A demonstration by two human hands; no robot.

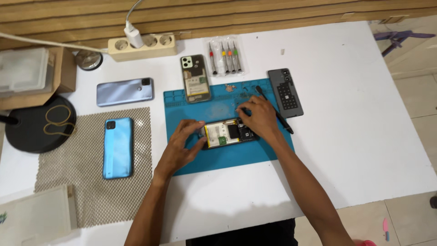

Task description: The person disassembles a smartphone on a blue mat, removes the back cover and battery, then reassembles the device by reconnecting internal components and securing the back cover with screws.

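An opened phone (pixel 226 133) with its back removed lies on a blue work mat (pixel 255 152), showing a yellow-edged battery and boards. My left hand (pixel 182 143) grips the phone's left end with thumb and fingers. My right hand (pixel 257 116) rests on its right end and holds a black screwdriver (pixel 278 116) whose shaft points away to the upper left. The phone's middle shows between both hands.
Another opened phone (pixel 196 78) and a dark back cover (pixel 285 92) lie at the mat's far edge. A pack of several screwdrivers (pixel 224 57), a power strip (pixel 142 46), two blue phones (pixel 124 90) (pixel 118 146), mesh mat (pixel 91 182), black lamp base (pixel 40 123).
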